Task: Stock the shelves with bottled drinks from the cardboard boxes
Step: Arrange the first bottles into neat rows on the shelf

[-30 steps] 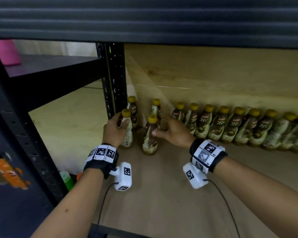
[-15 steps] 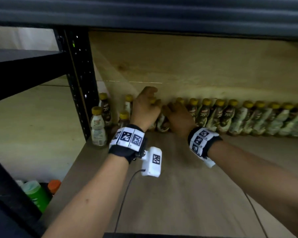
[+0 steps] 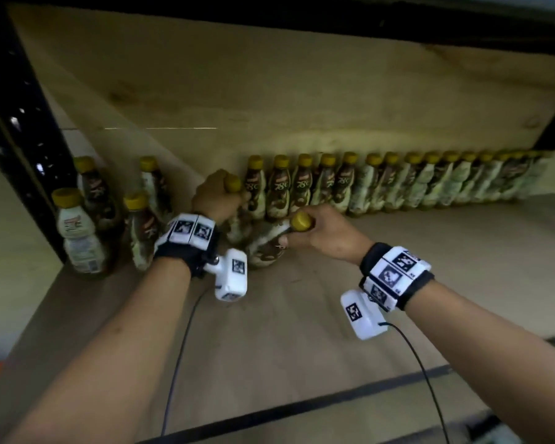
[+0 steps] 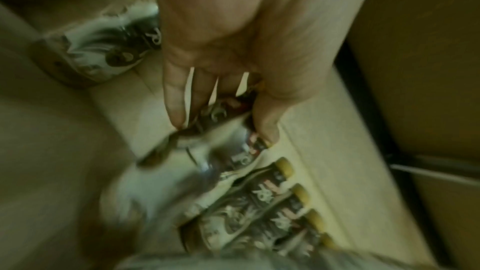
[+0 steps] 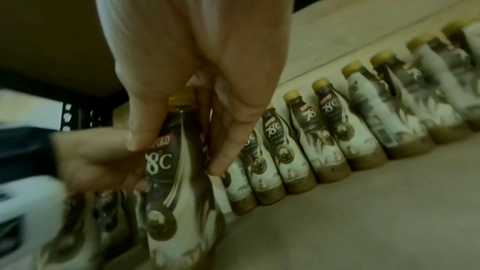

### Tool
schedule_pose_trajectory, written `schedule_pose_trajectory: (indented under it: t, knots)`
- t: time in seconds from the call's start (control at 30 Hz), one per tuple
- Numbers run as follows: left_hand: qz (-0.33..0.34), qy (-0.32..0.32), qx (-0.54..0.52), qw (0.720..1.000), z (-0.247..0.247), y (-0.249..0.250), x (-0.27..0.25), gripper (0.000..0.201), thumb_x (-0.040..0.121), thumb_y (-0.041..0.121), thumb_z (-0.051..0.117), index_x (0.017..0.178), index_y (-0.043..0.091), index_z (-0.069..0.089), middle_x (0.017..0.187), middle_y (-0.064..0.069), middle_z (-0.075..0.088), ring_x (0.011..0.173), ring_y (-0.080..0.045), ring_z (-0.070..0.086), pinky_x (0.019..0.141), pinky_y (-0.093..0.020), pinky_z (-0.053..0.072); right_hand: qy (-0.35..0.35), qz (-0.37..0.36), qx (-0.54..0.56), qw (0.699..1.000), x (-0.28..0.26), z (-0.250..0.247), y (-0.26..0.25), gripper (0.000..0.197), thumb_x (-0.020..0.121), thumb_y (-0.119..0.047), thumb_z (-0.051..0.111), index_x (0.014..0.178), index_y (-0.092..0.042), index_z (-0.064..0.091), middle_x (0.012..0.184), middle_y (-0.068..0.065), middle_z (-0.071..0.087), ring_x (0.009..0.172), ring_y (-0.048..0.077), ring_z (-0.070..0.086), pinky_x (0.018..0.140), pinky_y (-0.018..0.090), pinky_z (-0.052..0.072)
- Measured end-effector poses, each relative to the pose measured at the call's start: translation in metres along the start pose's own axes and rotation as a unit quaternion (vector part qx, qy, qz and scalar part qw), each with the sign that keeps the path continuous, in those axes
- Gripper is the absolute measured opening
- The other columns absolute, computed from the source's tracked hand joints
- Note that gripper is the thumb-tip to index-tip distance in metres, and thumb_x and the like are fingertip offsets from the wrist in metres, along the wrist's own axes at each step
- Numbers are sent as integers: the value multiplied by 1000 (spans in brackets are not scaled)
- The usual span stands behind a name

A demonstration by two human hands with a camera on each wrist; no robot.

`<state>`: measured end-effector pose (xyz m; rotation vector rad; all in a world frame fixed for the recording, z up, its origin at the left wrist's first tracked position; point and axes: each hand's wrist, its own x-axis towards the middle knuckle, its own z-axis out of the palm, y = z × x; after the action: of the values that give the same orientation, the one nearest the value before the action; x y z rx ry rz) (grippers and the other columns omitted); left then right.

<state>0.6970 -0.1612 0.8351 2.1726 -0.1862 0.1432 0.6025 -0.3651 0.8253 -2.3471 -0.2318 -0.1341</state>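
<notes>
Brown-and-cream coffee bottles with yellow caps stand on a wooden shelf (image 3: pixel 302 331). A long row of bottles (image 3: pixel 398 184) lines the back wall. At the row's left end my left hand (image 3: pixel 225 193) grips the neck of one bottle (image 4: pixel 228 151) from above; its cap (image 3: pixel 233 184) shows over my knuckles. My right hand (image 3: pixel 297 230) grips the neck of a second bottle (image 3: pixel 266 248), which leans toward me in front of the row. The right wrist view shows my thumb and fingers around that bottle (image 5: pixel 171 182), with my left hand just behind it.
Several loose bottles (image 3: pixel 77 232) stand at the shelf's left end beside a black perforated upright (image 3: pixel 16 123). The shelf above (image 3: pixel 269 75) hangs low over the bottles. A black rail (image 3: pixel 302 408) edges the front of the shelf. Bare board lies in front of the row.
Both hands left the loose bottles by the upright and reached the back row. Each now grips a bottle neck, and the right one has tipped its bottle toward me.
</notes>
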Motion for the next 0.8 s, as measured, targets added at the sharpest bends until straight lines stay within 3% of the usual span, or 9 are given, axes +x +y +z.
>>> schedule_pose_trajectory:
  t: [0.07,0.13,0.2,0.27,0.33,0.5,0.63,0.8]
  knots:
    - [35,-37,-58,997,1,-2,-34,28,64,32,79,83,21,61,87,1,67,89,-23,64,84,-38,52,-6,-6,77,997,-7,1,-13,20,79,-23,80,93,-11,73,93,0,75,85,7,70,81,28,56]
    - [56,-58,-116,990,-5,-7,-69,23,69,19,80,87,17,67,86,1,70,85,-16,65,84,-35,51,-48,-25,106,993,-13,6,-29,12,82,-18,77,92,-13,73,88,-7,74,77,-2,67,72,17,52]
    - [46,-53,-167,984,-22,-12,-96,19,76,5,76,94,9,70,93,-6,73,86,-13,65,83,-31,51,-106,-56,95,988,-16,17,-46,15,84,-21,76,95,-12,74,90,-4,75,82,1,68,72,20,53]
    - [32,-38,-190,980,-47,-19,-118,21,79,1,72,96,12,71,96,-4,74,88,-9,68,80,-20,53,-150,-88,95,980,-15,33,-62,25,84,-23,76,105,-11,73,101,1,75,95,10,70,85,29,55]
    - [16,-8,-192,981,-75,-32,-133,21,80,2,72,96,16,71,95,-1,74,89,-7,69,80,-17,53,-179,-115,102,972,-9,54,-81,27,84,-22,76,108,-12,72,105,1,75,100,14,69,91,33,54]
    - [-33,117,-144,982,-130,-67,-159,17,82,10,72,97,18,72,94,-2,75,92,-16,69,92,-39,53,-213,-163,107,957,15,109,-128,28,86,-21,73,114,-16,68,105,-10,71,94,-5,65,88,13,49]
    - [-78,218,-92,968,-152,-90,-163,18,70,34,66,87,40,68,92,9,74,93,-15,69,91,-45,54,-206,-192,114,953,31,150,-155,35,84,-26,74,116,-17,67,112,-5,71,105,9,66,100,38,50]
    - [-80,238,-70,965,-159,-92,-170,17,70,38,62,87,42,65,94,9,72,95,-16,68,92,-43,53,-179,-222,77,955,30,163,-162,40,85,-35,69,121,-20,64,119,-8,68,113,10,61,102,40,48]
